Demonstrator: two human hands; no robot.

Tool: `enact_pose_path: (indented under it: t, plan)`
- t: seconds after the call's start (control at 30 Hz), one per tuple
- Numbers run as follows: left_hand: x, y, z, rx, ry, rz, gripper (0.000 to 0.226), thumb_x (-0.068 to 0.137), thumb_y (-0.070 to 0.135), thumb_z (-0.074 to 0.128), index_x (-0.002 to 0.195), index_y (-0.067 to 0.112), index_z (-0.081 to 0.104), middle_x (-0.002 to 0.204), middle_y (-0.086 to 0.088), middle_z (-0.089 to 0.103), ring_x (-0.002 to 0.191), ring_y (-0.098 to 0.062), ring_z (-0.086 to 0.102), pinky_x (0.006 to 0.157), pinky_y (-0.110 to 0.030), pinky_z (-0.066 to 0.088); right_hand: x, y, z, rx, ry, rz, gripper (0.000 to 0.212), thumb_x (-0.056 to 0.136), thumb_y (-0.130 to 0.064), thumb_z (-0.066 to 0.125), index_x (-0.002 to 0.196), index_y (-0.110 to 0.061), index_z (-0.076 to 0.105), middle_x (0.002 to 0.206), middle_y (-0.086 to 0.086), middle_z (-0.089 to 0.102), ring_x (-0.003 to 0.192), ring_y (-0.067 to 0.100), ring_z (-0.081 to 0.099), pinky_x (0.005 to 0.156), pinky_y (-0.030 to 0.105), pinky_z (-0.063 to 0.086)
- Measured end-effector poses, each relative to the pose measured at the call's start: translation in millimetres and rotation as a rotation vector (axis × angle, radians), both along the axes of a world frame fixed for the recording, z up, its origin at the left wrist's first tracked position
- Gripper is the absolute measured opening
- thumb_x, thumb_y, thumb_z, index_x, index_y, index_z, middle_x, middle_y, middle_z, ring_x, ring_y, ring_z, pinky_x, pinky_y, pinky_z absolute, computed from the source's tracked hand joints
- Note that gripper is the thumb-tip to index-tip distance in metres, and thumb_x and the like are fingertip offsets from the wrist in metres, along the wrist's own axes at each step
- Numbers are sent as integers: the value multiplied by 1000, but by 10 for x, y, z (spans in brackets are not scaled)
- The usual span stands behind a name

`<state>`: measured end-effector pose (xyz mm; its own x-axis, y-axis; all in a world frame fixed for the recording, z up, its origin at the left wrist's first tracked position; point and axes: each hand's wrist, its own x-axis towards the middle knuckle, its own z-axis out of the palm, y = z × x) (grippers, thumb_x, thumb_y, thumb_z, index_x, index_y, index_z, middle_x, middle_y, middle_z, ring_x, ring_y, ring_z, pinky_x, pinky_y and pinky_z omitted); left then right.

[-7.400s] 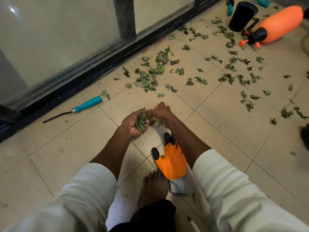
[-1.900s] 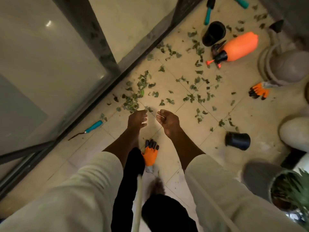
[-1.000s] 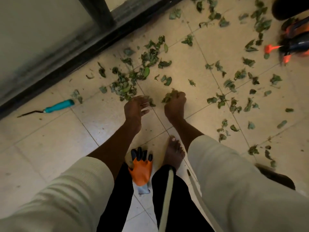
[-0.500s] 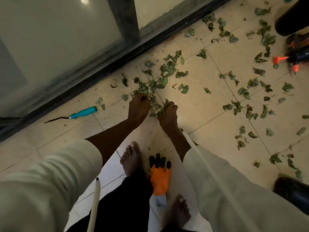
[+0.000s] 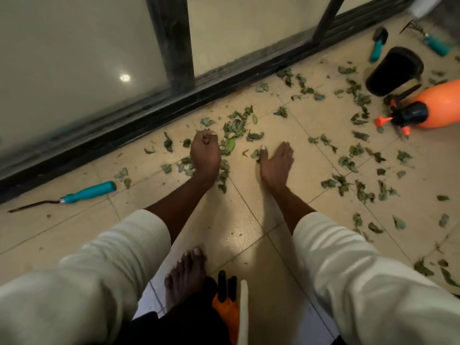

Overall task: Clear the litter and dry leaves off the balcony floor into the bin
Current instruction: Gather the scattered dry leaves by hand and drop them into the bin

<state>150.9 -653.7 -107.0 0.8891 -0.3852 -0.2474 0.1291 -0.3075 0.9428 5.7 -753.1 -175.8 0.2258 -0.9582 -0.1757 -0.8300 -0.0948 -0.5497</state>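
The beige tiled balcony floor [image 5: 174, 220] runs up to a dark-framed sliding glass door [image 5: 87, 70]; the scatter of crumpled dry green leaves [image 5: 236, 125] lies thickest just before the door track and thins out rightward toward an orange pump sprayer lying on its side [image 5: 433, 108] and a tipped black plastic pot [image 5: 393, 70]; no bin shows in this view, so I cannot tell where it stands. A teal-handled hand weeder [image 5: 87, 194] lies well off to the left, and an orange-and-black clawed garden glove [image 5: 225, 305] sits beside the person's bare foot [image 5: 185, 275].

Half a second ago both hands were drawn together over the thick patch, raking leaves inward; now they have parted. The left hand [image 5: 205, 155] is balled into a fist over the leaves, fingers curled under; whether it actually holds any I cannot tell, since nothing shows between them. The right hand [image 5: 275, 161] lies spread and flat on the tile, fingers straight, thumb touching a leaf, holding nothing.

I'd judge a fresh sweep is starting; most of the litter is still on the floor, so the job is far from done.
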Motion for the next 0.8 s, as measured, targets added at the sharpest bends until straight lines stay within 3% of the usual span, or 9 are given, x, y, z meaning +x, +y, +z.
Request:
enact_pose_path:
  t: [0.13, 0.2, 0.37, 0.47, 0.53, 0.7, 0.8]
  plan:
    - [150, -44, 102, -22, 17, 38, 9, 96, 22, 55, 96, 16, 62, 85, 1, 64, 73, -12, 56, 65, -27, 44, 262, 347, 39, -58, -58, 415, 73, 101, -58, 29, 157, -12, 13, 164, 9, 12, 152, 22, 7, 123, 38, 3]
    - [256, -68, 135, -39, -4, 59, 8, 96, 23, 56, 93, 18, 62, 83, 2, 64, 73, -12, 57, 67, -28, 46, 350, 399, 86, -68, -113, 523, 72, 102, -56, 33, 157, -15, 13, 165, 7, 11, 152, 20, 8, 124, 38, 6]
    - [414, 6, 145, -20, -49, 200, 10, 98, 21, 54, 99, 16, 63, 87, 4, 60, 74, -6, 53, 67, -24, 42, 691, -276, 216, -138, -112, 342, 78, 96, -68, 27, 155, -17, 21, 165, 8, 12, 151, 26, 11, 122, 49, 11]
    - [570, 206, -13, 136, -308, 279, 15, 97, 28, 52, 106, 18, 58, 109, -3, 59, 99, -18, 54, 85, -32, 45, 885, -750, 173, -67, -29, 402, 78, 96, -67, 27, 155, -17, 24, 164, 11, 12, 151, 31, 11, 122, 52, 10]
    - [731, 386, -172, 300, -418, 349, 27, 96, 32, 51, 117, 16, 56, 123, -7, 55, 119, -24, 48, 101, -38, 38, 976, -810, 110, -22, -21, 504, 76, 98, -65, 31, 155, -15, 24, 164, 10, 13, 151, 30, 11, 123, 48, 10]
    - [872, 773, -446, 573, -362, 413, 54, 97, 38, 49, 143, 10, 40, 153, -14, 34, 143, -29, 27, 118, -43, 20, 1098, -265, 75, -28, -61, 789, 72, 100, -61, 33, 155, -15, 26, 163, 8, 18, 150, 21, 15, 123, 38, 9]
    - [829, 876, -503, 633, -321, 405, 63, 99, 43, 45, 150, 9, 30, 159, -15, 24, 147, -30, 20, 120, -42, 15, 1173, -169, 68, -68, -166, 717, 73, 99, -63, 32, 154, -14, 29, 162, 7, 22, 150, 20, 17, 123, 41, 13]
